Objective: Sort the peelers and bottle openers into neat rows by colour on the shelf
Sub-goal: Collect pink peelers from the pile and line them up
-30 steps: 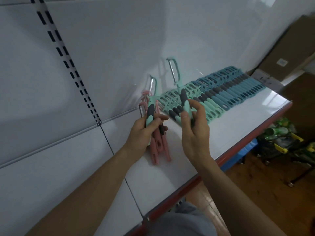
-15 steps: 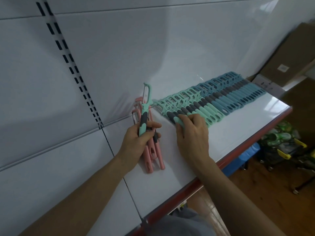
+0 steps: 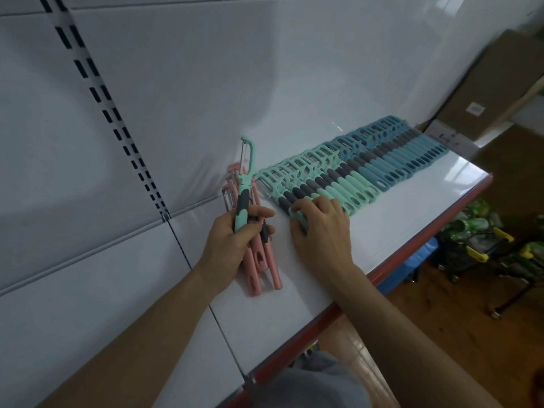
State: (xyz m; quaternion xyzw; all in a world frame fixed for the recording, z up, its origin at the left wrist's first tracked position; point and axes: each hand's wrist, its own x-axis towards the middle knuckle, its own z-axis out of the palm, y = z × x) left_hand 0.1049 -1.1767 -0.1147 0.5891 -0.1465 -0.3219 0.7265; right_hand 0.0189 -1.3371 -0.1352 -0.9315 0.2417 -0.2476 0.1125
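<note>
Peelers lie in a long row along the white shelf point(image 3: 382, 228), heads toward the back panel point(image 3: 206, 83) and handles toward the red front edge point(image 3: 426, 240). The far stretch is the blue row point(image 3: 412, 154), and the mint row point(image 3: 338, 184) touches it on the near side, each handle with a dark grey grip section. The left hand point(image 3: 232, 240) is closed around the handle of a single mint peeler point(image 3: 245, 195), thumb laid across the front. That peeler stands almost upright with its blade end uppermost, above the shelf and just left of the mint row. Beneath and behind this hand lie the pink peelers point(image 3: 260, 262), a small loose bunch on the shelf with their handle ends splayed toward the front edge. The right hand point(image 3: 321, 231) rests at the near end of the mint row, its fingers bent over the tail of the end peeler point(image 3: 298, 218), which it pinches between thumb and fingertips against the shelf. A slotted upright point(image 3: 112, 113) runs down the back panel on the left. Off the far end of the shelf sits a cardboard box point(image 3: 494, 89), and below lie a wooden floor point(image 3: 441, 334) and a wheeled cart point(image 3: 482, 251) with yellow parts.
</note>
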